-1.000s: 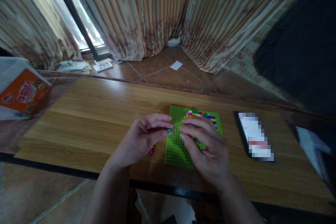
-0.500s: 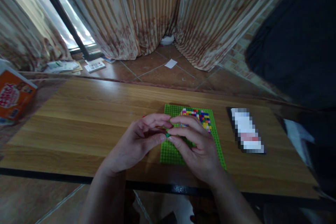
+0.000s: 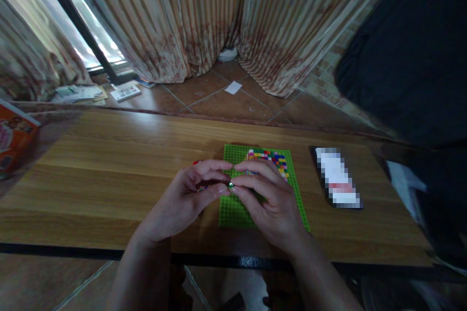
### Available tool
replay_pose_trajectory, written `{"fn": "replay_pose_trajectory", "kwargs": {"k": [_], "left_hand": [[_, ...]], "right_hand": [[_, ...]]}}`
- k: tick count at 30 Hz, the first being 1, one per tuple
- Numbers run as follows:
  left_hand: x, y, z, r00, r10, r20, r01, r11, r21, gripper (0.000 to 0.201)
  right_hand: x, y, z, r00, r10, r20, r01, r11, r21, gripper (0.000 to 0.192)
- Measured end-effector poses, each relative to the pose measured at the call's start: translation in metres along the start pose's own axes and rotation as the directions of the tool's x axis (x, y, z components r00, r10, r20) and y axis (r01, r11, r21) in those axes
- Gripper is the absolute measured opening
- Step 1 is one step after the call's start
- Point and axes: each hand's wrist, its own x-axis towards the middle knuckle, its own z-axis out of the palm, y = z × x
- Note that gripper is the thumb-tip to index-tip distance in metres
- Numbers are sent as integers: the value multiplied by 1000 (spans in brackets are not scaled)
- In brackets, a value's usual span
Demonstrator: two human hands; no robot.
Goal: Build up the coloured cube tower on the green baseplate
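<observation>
Between my fingertips, over the left part of the green baseplate (image 3: 228, 214), is a small green toy brick (image 3: 231, 185). My right hand (image 3: 273, 204) pinches it between thumb and index finger. From the other side my left hand (image 3: 182, 204) curls inward, its thumb and fingertips meeting the brick. Behind my right hand, a block of multicoloured toy bricks (image 3: 272, 156) stands on the baseplate, partly covered by my fingers. A red piece (image 3: 196, 162) peeks out past my left hand, and small coloured bits show through the gap in its fingers.
A phone (image 3: 337, 177) with a blurred screen lies on the wooden table (image 3: 109, 170) to the right. An orange package (image 3: 16, 136) is at the far left. A person in dark clothing (image 3: 408, 58) is at the right. Curtains (image 3: 204, 19) hang beyond the table.
The whole view has shifted slightly, so things sit a little further left. My hands keep their hold on the green brick, which has turned slightly and now shows a bright glint.
</observation>
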Motion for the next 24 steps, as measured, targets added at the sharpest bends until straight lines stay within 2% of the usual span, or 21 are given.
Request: {"fn": "replay_pose_trajectory", "kwargs": {"k": [9, 17, 20, 24], "left_hand": [[2, -1, 0, 1000, -16, 3, 16, 999, -34, 33], [1, 1, -2, 998, -34, -54, 32, 999, -21, 31], [1, -1, -5, 995, -20, -101, 18, 1000, -24, 32], [2, -5, -10, 986, -14, -167, 10, 1000, -27, 33]], "right_hand": [[-1, 3, 2, 1000, 23, -9, -23, 999, -37, 12], [-2, 10, -4, 998, 34, -46, -35, 999, -34, 13], [-3, 17, -15, 994, 87, -73, -88, 996, -9, 13], [-5, 30, -36, 967, 228, -116, -225, 974, 38, 9]]}}
